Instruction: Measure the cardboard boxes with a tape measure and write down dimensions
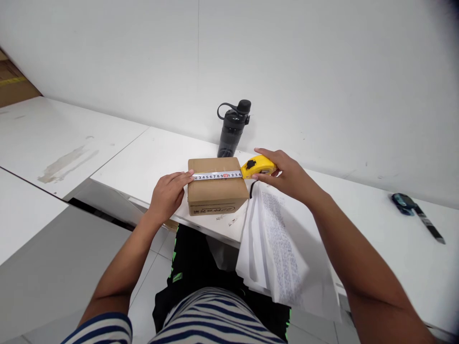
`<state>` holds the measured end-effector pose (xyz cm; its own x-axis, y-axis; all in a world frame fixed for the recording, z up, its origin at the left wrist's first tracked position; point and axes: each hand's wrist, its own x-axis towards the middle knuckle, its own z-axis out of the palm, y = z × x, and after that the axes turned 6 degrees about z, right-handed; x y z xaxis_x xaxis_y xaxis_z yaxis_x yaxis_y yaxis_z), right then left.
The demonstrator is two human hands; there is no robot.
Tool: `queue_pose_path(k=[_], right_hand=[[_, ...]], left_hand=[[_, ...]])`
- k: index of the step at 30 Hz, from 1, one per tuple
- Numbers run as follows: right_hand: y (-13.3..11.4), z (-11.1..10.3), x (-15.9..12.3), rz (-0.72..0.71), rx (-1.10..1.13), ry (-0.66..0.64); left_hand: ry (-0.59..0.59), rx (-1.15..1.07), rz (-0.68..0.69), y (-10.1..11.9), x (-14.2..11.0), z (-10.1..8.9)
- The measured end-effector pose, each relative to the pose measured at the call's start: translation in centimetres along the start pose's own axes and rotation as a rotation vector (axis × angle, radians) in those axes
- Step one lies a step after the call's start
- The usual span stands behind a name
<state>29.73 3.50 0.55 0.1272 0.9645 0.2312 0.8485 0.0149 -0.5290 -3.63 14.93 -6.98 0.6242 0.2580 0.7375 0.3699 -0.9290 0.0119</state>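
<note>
A brown cardboard box (218, 193) with dark print on its front side sits near the table's front edge. Across its top runs the white blade (217, 176) of a tape measure, with a red mark at ten. My left hand (171, 191) is closed at the box's left edge, its fingertips pinching the blade's end. At the box's right edge, my right hand (283, 172) grips the yellow tape measure case (258, 166) between thumb and fingers. The palm side of each hand is hidden.
Behind the box stands a dark bottle (231, 129) with a loop strap. Printed papers (274, 243) hang over the table's front edge. A dark wristwatch (405, 205) lies at the right. Part of a cardboard carton (14, 83) shows at the far left; a white wall (304, 76) backs the table.
</note>
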Motion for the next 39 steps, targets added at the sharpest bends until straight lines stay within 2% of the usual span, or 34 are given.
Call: queue_pose_path(k=[5, 15, 19, 21, 24, 28, 31, 33, 36, 39], right_hand=[[0.6, -0.2, -0.2, 0.014, -0.024, 0.011], [1.2, 1.0, -0.1, 0.002, 0.067, -0.006], [1.0, 1.1, -0.4, -0.011, 0.065, 0.013], [0.8, 1.0, -0.6, -0.076, 0.025, 0.065], [0.0, 1.0, -1.3, -0.235, -0.087, 0.222], [-2.2, 1.7, -3.5, -0.434, -0.240, 0.430], [-4.8, 3.0, -5.4, -0.499, -0.329, 0.596], [-6.5, 3.7, -6.2, -0.504, -0.336, 0.667], [-8.3, 4.1, -6.6, -0.416, -0.238, 0.627], [-9.3, 3.9, -6.5, -0.260, -0.054, 0.549]], left_hand=[[0.021, 0.009, 0.014, 0.1, 0.1, 0.0], [0.010, -0.019, -0.028, 0.4, -0.1, 0.4], [0.032, 0.050, 0.013, 0.0, -0.1, 0.5], [0.041, 0.129, 0.071, -0.5, 0.1, 0.4], [0.051, 0.245, 0.190, -1.4, 0.5, -0.3], [0.123, 0.360, 0.305, -1.9, 1.9, -2.0], [0.169, 0.361, 0.341, -0.7, 3.6, -3.7], [0.118, 0.281, 0.341, 1.0, 4.7, -4.7], [-0.017, 0.103, 0.269, 4.3, 5.8, -5.8], [-0.102, -0.130, 0.085, 7.0, 6.1, -6.1]])
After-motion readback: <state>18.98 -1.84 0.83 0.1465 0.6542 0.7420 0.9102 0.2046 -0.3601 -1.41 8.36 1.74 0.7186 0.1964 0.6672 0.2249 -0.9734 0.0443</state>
